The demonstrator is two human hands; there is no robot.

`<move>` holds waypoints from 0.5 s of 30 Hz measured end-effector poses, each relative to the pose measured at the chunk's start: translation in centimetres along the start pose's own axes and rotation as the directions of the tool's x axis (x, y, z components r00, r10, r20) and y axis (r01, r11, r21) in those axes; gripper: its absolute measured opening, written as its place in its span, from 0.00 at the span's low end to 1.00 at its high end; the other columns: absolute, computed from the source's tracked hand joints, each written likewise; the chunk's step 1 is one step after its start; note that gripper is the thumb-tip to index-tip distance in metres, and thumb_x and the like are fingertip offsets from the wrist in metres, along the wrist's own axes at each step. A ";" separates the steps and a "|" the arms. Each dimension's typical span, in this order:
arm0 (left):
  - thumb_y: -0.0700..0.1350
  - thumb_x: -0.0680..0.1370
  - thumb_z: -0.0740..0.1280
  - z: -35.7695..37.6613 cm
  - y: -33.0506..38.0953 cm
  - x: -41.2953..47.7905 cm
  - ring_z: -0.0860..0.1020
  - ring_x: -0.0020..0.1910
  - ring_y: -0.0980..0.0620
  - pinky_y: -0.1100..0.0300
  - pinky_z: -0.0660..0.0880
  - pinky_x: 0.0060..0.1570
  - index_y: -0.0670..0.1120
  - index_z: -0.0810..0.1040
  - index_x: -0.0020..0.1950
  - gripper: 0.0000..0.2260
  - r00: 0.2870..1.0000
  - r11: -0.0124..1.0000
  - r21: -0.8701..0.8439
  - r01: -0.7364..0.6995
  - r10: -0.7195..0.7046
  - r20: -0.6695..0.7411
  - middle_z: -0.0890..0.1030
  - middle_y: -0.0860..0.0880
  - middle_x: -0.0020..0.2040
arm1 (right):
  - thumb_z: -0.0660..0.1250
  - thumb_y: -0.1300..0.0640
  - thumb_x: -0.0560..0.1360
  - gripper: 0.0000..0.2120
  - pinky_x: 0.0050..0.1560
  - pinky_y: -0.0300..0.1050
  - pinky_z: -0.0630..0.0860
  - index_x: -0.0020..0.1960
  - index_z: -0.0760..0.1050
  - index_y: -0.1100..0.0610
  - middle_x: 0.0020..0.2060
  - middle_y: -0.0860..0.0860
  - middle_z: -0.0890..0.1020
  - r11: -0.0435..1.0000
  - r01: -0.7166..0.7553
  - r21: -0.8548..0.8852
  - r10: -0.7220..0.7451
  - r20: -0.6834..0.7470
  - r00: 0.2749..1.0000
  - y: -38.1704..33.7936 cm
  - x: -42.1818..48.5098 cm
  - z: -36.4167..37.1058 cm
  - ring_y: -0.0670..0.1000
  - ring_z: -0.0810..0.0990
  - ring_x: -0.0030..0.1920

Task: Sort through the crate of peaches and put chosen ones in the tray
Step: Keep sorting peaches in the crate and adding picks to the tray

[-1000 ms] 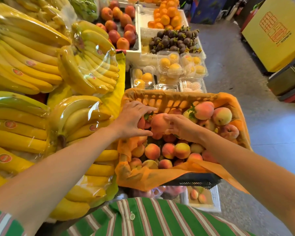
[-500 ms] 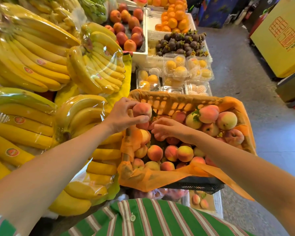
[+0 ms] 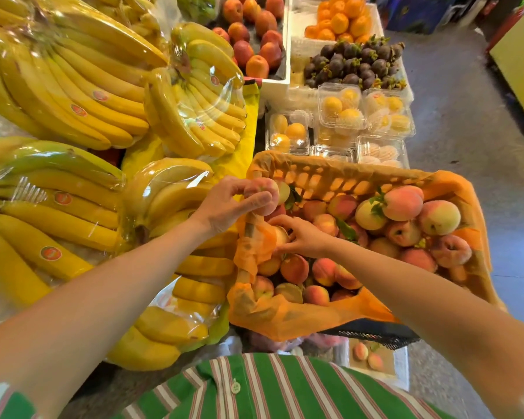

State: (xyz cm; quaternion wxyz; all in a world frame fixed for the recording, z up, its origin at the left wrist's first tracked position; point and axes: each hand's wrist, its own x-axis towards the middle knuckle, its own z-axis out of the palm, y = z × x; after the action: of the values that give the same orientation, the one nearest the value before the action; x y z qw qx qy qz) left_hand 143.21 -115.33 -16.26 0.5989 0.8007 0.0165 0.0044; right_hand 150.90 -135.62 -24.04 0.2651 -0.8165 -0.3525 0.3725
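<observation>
A crate lined with orange plastic [image 3: 339,176] holds many pink-yellow peaches [image 3: 403,204], piled highest at its right. My left hand [image 3: 224,207] grips one peach [image 3: 265,192] just above the crate's left rim. My right hand [image 3: 303,237] reaches down into the crate's left side, fingers curled around another peach [image 3: 280,235] by the liner. A white tray [image 3: 401,362] with two peaches [image 3: 368,356] sits low on the floor, under the crate's near edge.
Wrapped banana bunches [image 3: 73,95] fill the left. Behind the crate stand clear boxes of yellow fruit [image 3: 339,107], dark mangosteens [image 3: 354,65], oranges [image 3: 342,19] and red fruit [image 3: 254,34]. Grey floor [image 3: 466,116] runs along the right.
My left hand lifted a peach out of the pile to the crate's left rim. My right hand let go of its earlier peach and dropped lower left onto another one.
</observation>
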 end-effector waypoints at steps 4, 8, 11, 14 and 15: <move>0.71 0.66 0.67 0.0 0.6 0.3 0.79 0.43 0.57 0.52 0.75 0.47 0.56 0.82 0.39 0.19 1.000 1.000 0.005 -0.003 0.003 -0.007 0.82 0.53 0.38 | 0.73 0.51 0.73 0.26 0.55 0.45 0.78 0.68 0.69 0.47 0.58 0.49 0.75 0.957 -0.100 0.272 0.087 0.057 0.995 -0.1 -2.6 -2.5 0.51 0.77 0.55; 0.61 0.64 0.75 0.7 1.5 0.7 0.79 0.47 0.59 0.64 0.74 0.45 0.52 0.81 0.52 0.22 0.996 0.995 -0.068 0.073 -0.076 -0.043 0.82 0.55 0.46 | 0.71 0.49 0.75 0.22 0.52 0.46 0.80 0.67 0.70 0.47 0.58 0.56 0.74 0.873 -0.146 0.465 0.133 0.061 0.989 -0.2 -5.2 -4.5 0.56 0.79 0.56; 0.49 0.65 0.79 1.5 2.4 0.9 0.78 0.52 0.54 0.64 0.77 0.46 0.49 0.78 0.58 0.23 0.996 0.994 -0.073 0.077 -0.080 -0.035 0.80 0.53 0.52 | 0.64 0.51 0.79 0.18 0.50 0.46 0.79 0.68 0.68 0.50 0.59 0.56 0.76 0.778 -0.177 0.603 0.159 0.084 0.984 -0.7 -6.9 -5.4 0.53 0.81 0.51; 0.45 0.64 0.79 2.7 3.3 1.2 0.80 0.54 0.52 0.64 0.78 0.46 0.49 0.77 0.62 0.27 0.994 0.985 -0.139 0.103 -0.096 0.053 0.79 0.49 0.57 | 0.64 0.46 0.78 0.22 0.48 0.45 0.77 0.68 0.69 0.54 0.49 0.54 0.80 0.599 -0.223 0.769 0.166 0.153 0.974 -0.9 -8.7 -6.1 0.51 0.80 0.46; 0.45 0.63 0.79 3.1 3.6 1.3 0.80 0.56 0.50 0.62 0.79 0.48 0.49 0.76 0.63 0.30 0.987 0.971 -0.196 0.138 -0.119 0.107 0.79 0.48 0.59 | 0.68 0.44 0.74 0.26 0.48 0.45 0.78 0.67 0.69 0.56 0.47 0.55 0.81 0.524 -0.228 0.820 0.153 0.173 0.973 -0.8 -9.4 -6.4 0.52 0.81 0.44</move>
State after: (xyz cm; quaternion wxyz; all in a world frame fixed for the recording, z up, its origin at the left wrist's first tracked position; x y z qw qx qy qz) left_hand 144.66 -119.31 -13.69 0.6763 0.7322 0.0394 -0.0704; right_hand 151.19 -143.47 -15.78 0.5646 -0.6098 -0.0518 0.5538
